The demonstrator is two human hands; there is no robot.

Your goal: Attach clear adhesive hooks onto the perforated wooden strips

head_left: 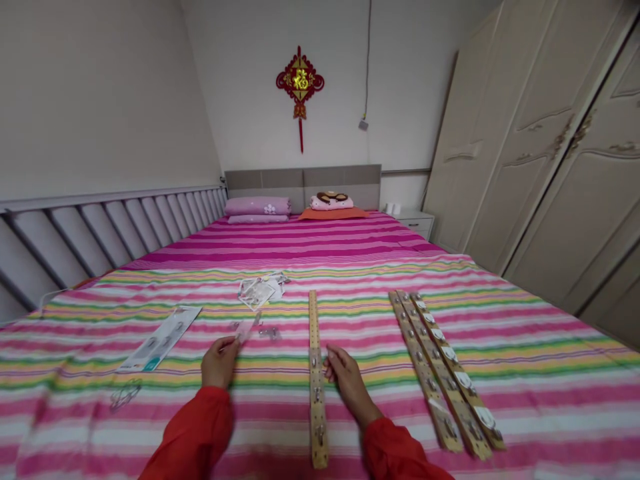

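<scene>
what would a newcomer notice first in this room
The pink, green and yellow striped bedspread fills the view, with a red knot ornament on the far wall. At the centre a hooked wooden strip lies by the right hand, while the left hand pinches a small clear packet; three more strips lie to the right.

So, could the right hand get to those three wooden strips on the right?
Probably yes: the right hand is beside the single strip, and only bare striped bedspread lies between it and the three strips.
</scene>
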